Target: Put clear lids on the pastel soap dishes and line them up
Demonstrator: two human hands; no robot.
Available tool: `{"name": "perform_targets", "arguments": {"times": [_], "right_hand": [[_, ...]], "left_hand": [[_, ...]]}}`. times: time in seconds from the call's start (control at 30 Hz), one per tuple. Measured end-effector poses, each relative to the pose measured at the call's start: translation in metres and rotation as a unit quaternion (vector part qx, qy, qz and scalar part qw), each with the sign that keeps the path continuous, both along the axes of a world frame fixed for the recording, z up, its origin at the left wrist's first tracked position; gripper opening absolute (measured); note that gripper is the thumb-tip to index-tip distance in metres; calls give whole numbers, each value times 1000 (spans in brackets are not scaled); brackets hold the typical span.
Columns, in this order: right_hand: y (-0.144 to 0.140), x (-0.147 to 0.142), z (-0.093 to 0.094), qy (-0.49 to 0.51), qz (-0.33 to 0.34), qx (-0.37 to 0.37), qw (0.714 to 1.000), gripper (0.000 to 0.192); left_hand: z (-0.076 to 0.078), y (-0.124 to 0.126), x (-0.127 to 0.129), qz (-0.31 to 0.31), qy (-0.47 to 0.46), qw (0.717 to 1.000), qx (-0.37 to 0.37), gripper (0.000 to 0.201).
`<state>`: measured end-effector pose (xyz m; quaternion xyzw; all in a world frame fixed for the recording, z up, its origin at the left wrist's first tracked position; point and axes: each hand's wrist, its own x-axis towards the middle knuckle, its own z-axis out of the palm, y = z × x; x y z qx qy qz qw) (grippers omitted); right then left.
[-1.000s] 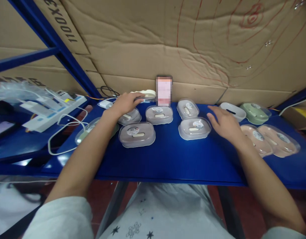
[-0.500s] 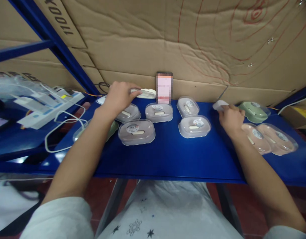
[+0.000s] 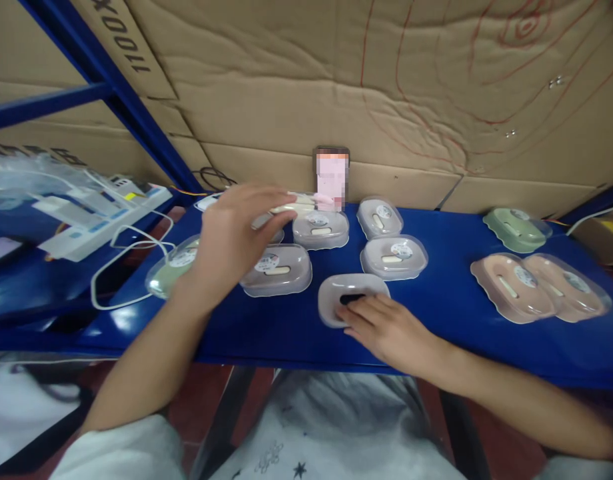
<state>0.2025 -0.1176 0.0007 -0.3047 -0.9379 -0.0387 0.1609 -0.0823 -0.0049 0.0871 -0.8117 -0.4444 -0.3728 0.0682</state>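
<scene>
The pale grey tray (image 3: 354,297) sits at frame centre on the blue shelf (image 3: 436,333); my right hand (image 3: 386,330) rests fingertips on its near edge. My left hand (image 3: 231,233), raised centre-left, pinches a cream piece (image 3: 294,205) above the lidded boxes (image 3: 275,269).

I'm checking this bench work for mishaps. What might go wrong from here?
The left hand carries a cream piece low over the lidded cases; it might knock one. The white tray under the right hand sits near the blue table front edge and may slide off.
</scene>
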Motion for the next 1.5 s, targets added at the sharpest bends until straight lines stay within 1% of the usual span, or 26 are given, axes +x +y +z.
{"name": "perform_targets", "arguments": {"times": [0.1, 0.17, 0.23, 0.33, 0.43, 0.47, 0.5, 0.53, 0.6, 0.67, 0.7, 0.77, 0.83, 0.9, 0.97, 1.07, 1.13, 1.2, 1.23, 1.3, 1.37, 1.4, 1.43, 1.47, 1.5], "right_hand": [[23, 13, 8, 62, -30, -22, 997, 36], [34, 25, 18, 93, -71, -40, 992, 36], [43, 38, 27, 112, -120, -55, 985, 37], [56, 60, 33, 123, -197, -61, 971, 39], [66, 76, 34, 123, -286, -41, 949, 43], [67, 78, 35, 130, -299, -32, 945, 45], [67, 78, 35, 136, -296, -24, 945, 46], [66, 77, 36, 136, -275, -20, 952, 47], [60, 68, 36, 106, -198, -25, 974, 49], [52, 57, 32, 50, -122, -43, 990, 55], [48, 51, 29, 27, -96, -51, 994, 59], [42, 42, 23, 2, -66, -59, 996, 66], [40, 38, 18, -7, -56, -65, 996, 65], [43, 40, 16, -10, -70, -67, 995, 58], [48, 46, 17, -14, -106, -64, 992, 54], [56, 54, 19, -20, -169, -49, 984, 53], [60, 58, 19, -24, -206, -39, 978, 53], [62, 60, 16, -33, -236, -30, 971, 52], [63, 61, 14, -40, -246, -28, 968, 51], [62, 61, 10, -54, -256, -23, 965, 48], [61, 59, 8, -55, -252, -14, 966, 46], [60, 58, 8, -46, -245, -6, 968, 45], [58, 56, 9, -30, -233, 3, 972, 44], [56, 54, 10, -12, -209, 10, 978, 42], [53, 51, 12, 8, -172, 14, 985, 41]], "left_hand": [[-15, -14, 17, -74, -23, 995, 61, 19], [-24, -25, 28, -125, -18, 988, 86, 19], [-32, -34, 38, -164, -14, 981, 100, 22], [-44, -42, 48, -194, -7, 975, 108, 24], [-57, -42, 55, -210, 23, 973, 99, 22], [-60, -42, 56, -212, 35, 973, 88, 20], [-63, -41, 57, -214, 47, 973, 74, 19], [-66, -40, 58, -216, 58, 973, 58, 18], [-70, -39, 59, -221, 81, 972, 27, 18], [-71, -39, 59, -229, 100, 968, 5, 19], [-71, -39, 59, -231, 107, 967, -5, 20], [-69, -39, 58, -229, 119, 966, -26, 21], [-67, -39, 57, -219, 129, 966, -42, 26], [-66, -40, 56, -201, 134, 969, -42, 33], [-65, -42, 57, -187, 145, 971, -28, 36], [-62, -46, 58, -185, 177, 967, -11, 30], [-56, -45, 54, -181, 187, 965, -6, 26], [-46, -37, 47, -153, 172, 973, -4, 24], [-40, -30, 41, -127, 157, 979, -6, 24], [-26, -10, 30, -51, 132, 990, -26, 26], [-11, 16, 20, 46, 143, 986, -71, 29], [-5, 31, 18, 85, 169, 976, -108, 31], [1, 45, 17, 116, 205, 960, -150, 34], [5, 59, 18, 141, 245, 939, -195, 36], [7, 72, 19, 155, 284, 916, -239, 38]]}}
